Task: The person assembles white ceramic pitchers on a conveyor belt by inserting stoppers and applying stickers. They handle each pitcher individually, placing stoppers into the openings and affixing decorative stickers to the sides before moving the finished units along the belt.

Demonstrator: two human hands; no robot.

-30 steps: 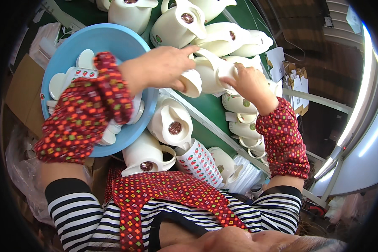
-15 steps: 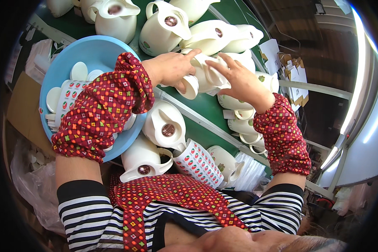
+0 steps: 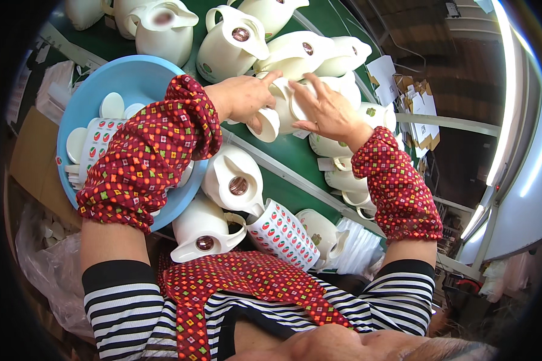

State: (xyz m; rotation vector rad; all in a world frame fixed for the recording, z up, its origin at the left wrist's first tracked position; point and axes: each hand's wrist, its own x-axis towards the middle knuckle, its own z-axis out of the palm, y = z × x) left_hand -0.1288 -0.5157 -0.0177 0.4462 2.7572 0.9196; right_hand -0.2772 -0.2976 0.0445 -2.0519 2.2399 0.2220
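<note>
A cream thermos jug (image 3: 281, 99) lies on its side between my hands on the green conveyor belt. My left hand (image 3: 241, 99) is closed round its left end, with a curved cream part (image 3: 267, 124) under the fingers; I cannot tell if that is the handle or a separate piece. Against the jug's right end, my right hand (image 3: 330, 111) presses its bent fingers and thumb, gripping the rim there. Just beyond stand more cream thermos jugs (image 3: 296, 53), some with shiny copper-coloured openings. Two more jugs (image 3: 235, 177) are nearer my body, left of a roll of sticker sheet (image 3: 284, 234).
A blue basin (image 3: 78, 120) at the left holds white discs and another sticker sheet (image 3: 99, 141). A metal rail (image 3: 283, 165) crosses in front of the belt. Several jugs with leaf prints (image 3: 349, 180) stand at the right. Clear plastic sleeves (image 3: 358, 243) lie near my right side.
My right hand has moved left and closed in on the jug; its fingers were spread more loosely before. The left hand has stayed nearly in place on the jug.
</note>
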